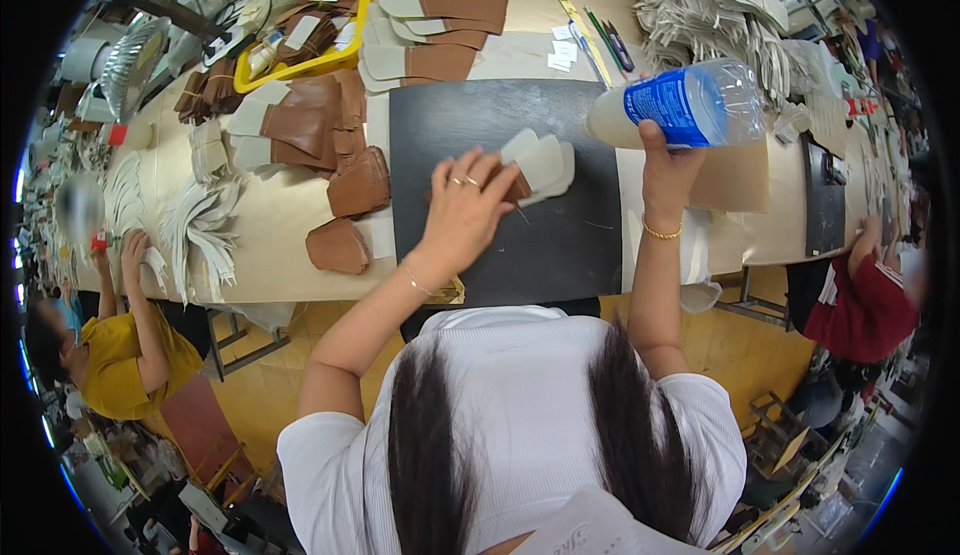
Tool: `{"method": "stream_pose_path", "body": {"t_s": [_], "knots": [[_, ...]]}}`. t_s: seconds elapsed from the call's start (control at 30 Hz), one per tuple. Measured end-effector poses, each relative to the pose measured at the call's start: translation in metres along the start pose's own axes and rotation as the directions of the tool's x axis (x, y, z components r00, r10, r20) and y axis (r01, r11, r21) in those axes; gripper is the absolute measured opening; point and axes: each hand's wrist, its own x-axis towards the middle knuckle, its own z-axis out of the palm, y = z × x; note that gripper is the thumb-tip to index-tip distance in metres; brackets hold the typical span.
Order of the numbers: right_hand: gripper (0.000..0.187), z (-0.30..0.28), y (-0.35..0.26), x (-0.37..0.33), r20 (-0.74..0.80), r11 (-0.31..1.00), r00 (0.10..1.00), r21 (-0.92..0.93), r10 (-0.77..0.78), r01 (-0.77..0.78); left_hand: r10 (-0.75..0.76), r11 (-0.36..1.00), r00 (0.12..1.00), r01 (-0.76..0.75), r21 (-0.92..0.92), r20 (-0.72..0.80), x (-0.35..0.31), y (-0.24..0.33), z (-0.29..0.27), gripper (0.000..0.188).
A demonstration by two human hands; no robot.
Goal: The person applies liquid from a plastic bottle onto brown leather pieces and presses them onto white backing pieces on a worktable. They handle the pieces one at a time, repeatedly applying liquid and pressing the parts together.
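Observation:
My left hand (468, 200) lies palm down on the black board (560, 255), its fingers spread over a fan of brown leather pieces (517, 189). Their pale whitish ends (545, 163) stick out past the fingertips. My right hand (668, 170) is wrapped round a clear plastic bottle (610, 117) with a blue label and whitish contents. The bottle is held on its side above the right edge of the board, apart from the leather pieces. A small thin dark line shows below my left fingertips; I cannot make out what it is.
Brown leather stacks (300, 125) lie left of the board, with a yellow basket (243, 73) of pieces behind. A ruler (585, 40) and pens (610, 43) lie at the back, beside white strip bundles (710, 15). People sit at left (130, 355) and right (868, 300).

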Motion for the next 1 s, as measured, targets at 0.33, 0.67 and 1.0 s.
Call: {"method": "stream_pose_path", "body": {"t_s": [0.33, 0.67, 1.0], "knots": [[0.045, 0.047, -0.002, -0.04, 0.507, 0.898, 0.849, -0.29, -0.149, 0.331, -0.08, 0.994, 0.997, 0.08, -0.071, 0.009, -0.026, -0.002, 0.015, 0.049], [0.039, 0.018, 0.012, -0.006, 0.24, 0.908, 0.968, -0.383, -0.077, 0.167, -0.096, 0.994, 0.995, 0.094, -0.059, -0.033, -0.032, 0.0, 0.021, 0.051], [0.044, 0.052, 0.016, -0.032, 0.52, 0.845, 0.846, -0.396, -0.116, 0.359, -0.106, 0.991, 0.994, 0.105, -0.085, -0.009, -0.032, 0.0, 0.02, 0.048]]}}
